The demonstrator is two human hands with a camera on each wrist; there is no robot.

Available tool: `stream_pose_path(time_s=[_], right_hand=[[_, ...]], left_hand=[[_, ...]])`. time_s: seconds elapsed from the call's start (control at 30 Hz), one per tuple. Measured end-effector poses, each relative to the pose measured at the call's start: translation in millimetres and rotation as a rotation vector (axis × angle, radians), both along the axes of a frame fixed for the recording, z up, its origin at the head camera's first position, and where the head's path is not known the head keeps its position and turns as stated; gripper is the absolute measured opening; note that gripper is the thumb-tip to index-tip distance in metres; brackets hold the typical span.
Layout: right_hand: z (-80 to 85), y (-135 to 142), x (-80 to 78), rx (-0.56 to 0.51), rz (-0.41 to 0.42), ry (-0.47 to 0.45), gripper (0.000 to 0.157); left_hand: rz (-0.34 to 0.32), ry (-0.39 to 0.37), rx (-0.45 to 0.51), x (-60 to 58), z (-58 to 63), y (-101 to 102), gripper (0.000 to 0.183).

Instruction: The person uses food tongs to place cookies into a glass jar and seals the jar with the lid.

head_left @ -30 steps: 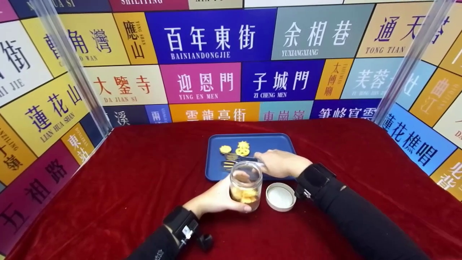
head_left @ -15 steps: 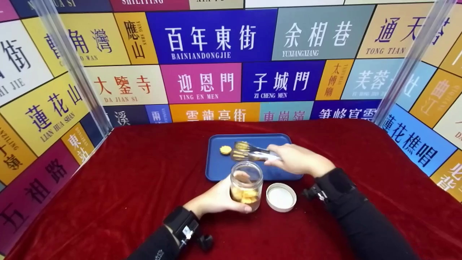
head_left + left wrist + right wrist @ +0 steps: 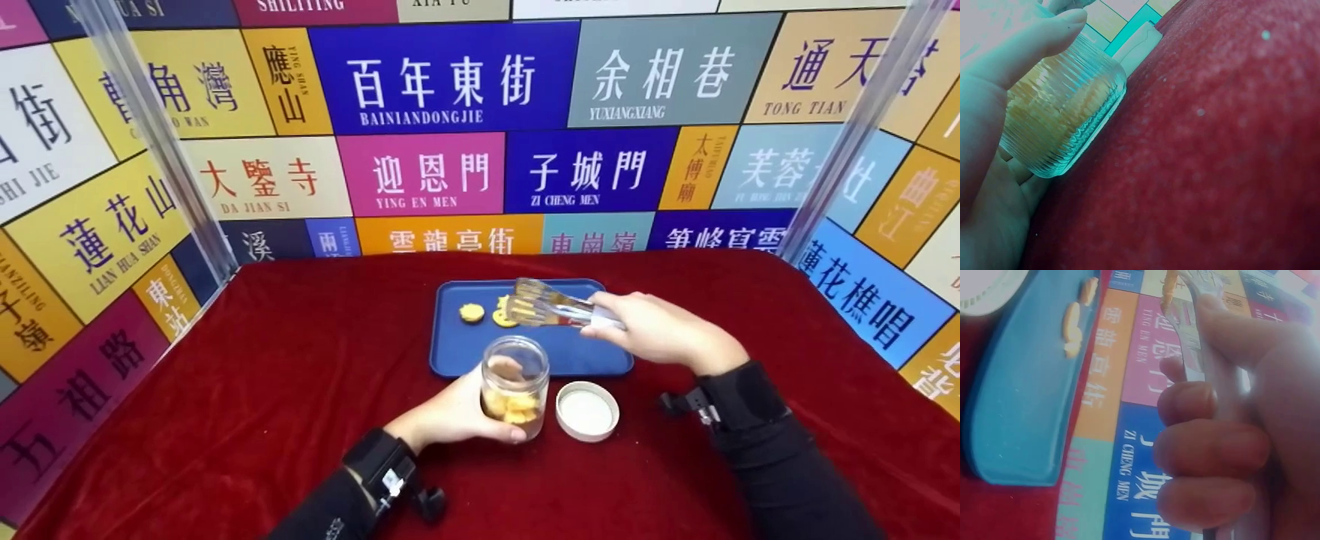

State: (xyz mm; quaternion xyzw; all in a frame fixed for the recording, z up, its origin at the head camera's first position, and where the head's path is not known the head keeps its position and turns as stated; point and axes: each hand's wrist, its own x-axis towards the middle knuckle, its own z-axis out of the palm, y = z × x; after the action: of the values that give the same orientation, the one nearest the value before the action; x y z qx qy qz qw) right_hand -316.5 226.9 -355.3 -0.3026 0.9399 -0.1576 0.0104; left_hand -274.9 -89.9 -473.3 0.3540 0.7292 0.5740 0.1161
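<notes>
My left hand (image 3: 450,414) holds a clear glass jar (image 3: 517,375) with several yellow biscuits (image 3: 514,409) inside, on the red cloth. Ribbed glass and the thumb over it show in the left wrist view. In my right hand (image 3: 651,330) is a pair of metal tongs (image 3: 559,306), raised over the blue tray (image 3: 570,354), fingers wrapped around the handle. An orange-yellow biscuit (image 3: 1170,289) appears at the tongs' tips in the right wrist view. On the tray lie a round biscuit (image 3: 471,312) and flower-shaped ones (image 3: 504,313), partly hidden behind the tongs.
A pale round lid (image 3: 587,411) lies just right of the jar, in front of the tray. Red cloth (image 3: 300,360) covers the table. Behind it stands a wall (image 3: 442,82) of coloured sign panels, with clear upright posts (image 3: 161,150) at the corners.
My right hand has lifted the tongs from the tray and moved them up and to the right. The left hand and the jar have stayed in place.
</notes>
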Motion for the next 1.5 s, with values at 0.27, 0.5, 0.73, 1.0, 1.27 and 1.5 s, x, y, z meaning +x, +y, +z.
stream_pose_path(time_s=[0.27,0.5,0.73,1.0,1.27,1.5], right_hand=[[24.9,14.2,19.0,-0.058,-0.033,0.0,0.045],[46.7,15.1,39.8,-0.055,-0.025,0.014,0.042],[60.7,8.8,59.8,-0.058,0.022,0.023,0.036],[66.6,1.0,72.3,-0.038,0.094,0.01,0.032],[71.1,0.2,80.8,-0.005,0.096,-0.038,0.037],[66.7,-3.7,80.1,0.005,0.149,-0.056,0.035]], left_hand=[[0.004,0.005,-0.002,0.7,-1.4,1.0,0.08],[-0.01,-0.007,0.002,-0.4,0.4,1.6,0.079],[0.006,0.009,-0.007,-0.3,0.1,2.0,0.081],[0.012,-0.003,-0.002,0.5,-0.6,0.6,0.081],[0.01,-0.001,0.002,0.7,-0.4,0.1,0.081],[0.003,-0.002,0.006,0.1,-0.8,0.8,0.083]])
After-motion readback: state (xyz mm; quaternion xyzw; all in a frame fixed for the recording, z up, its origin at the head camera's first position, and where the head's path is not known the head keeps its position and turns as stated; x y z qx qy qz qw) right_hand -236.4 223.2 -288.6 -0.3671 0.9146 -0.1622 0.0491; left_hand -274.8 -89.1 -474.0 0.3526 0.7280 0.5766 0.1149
